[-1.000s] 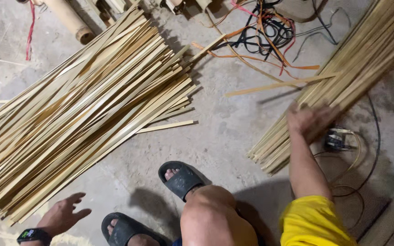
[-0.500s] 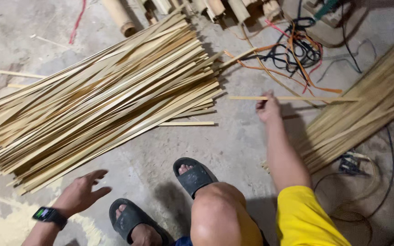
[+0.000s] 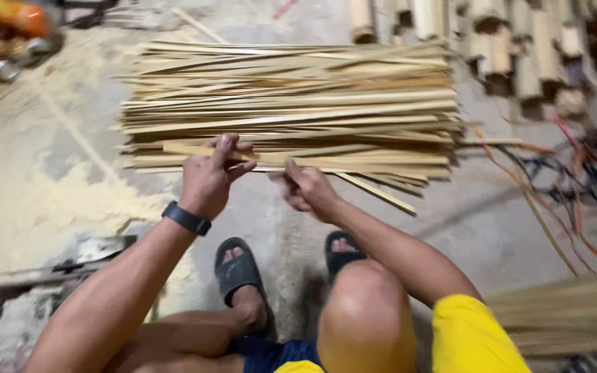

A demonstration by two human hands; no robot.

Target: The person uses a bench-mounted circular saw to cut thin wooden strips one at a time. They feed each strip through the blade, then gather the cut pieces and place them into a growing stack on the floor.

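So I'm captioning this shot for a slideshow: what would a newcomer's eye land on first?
The big pile of split bamboo strips lying across the concrete floor, filling the upper middle. Just below it, the left hand and right hand together hold one bamboo strip over the pile's near edge. Tangled orange and black cables sprawl at right.

— Where does the camera sit?
— On the person's head, looking steeply down past the knees at the concrete floor (image 3: pixel 492 228).
— How near?
— Close: the hands fill the middle, the pile of bamboo strips (image 3: pixel 298 103) just beyond.
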